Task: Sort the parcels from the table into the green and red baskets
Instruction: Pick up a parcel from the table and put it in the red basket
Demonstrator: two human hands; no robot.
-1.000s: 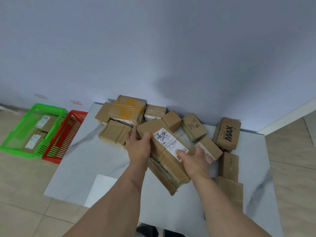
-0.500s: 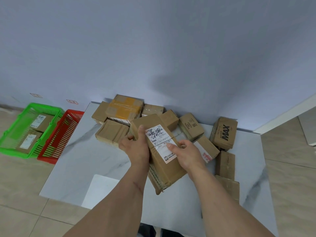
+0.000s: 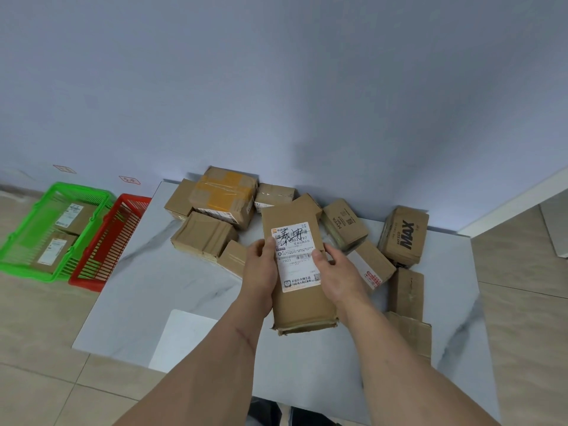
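A long brown parcel (image 3: 292,222) with a white shipping label faces up, held above the marble table (image 3: 147,290). My left hand (image 3: 259,272) grips its left edge, thumb on the label. My right hand (image 3: 338,275) grips the right edge, thumb on top. Several more cardboard parcels lie along the table's back, among them one with yellow tape (image 3: 224,195) and one printed MAX (image 3: 404,235). The green basket (image 3: 49,232) on the floor at left holds two labelled parcels. The red basket (image 3: 107,244) stands beside it, against the table's left edge.
A blue-grey wall runs right behind the table. Flat cardboard parcels (image 3: 408,302) lie near the table's right side. A white sheet (image 3: 181,336) rests on the front left of the table. Tiled floor surrounds the table.
The held parcel has been turned from slanting to pointing straight away from me and brought closer. Both hands shifted with it; the view moved slightly down and left.
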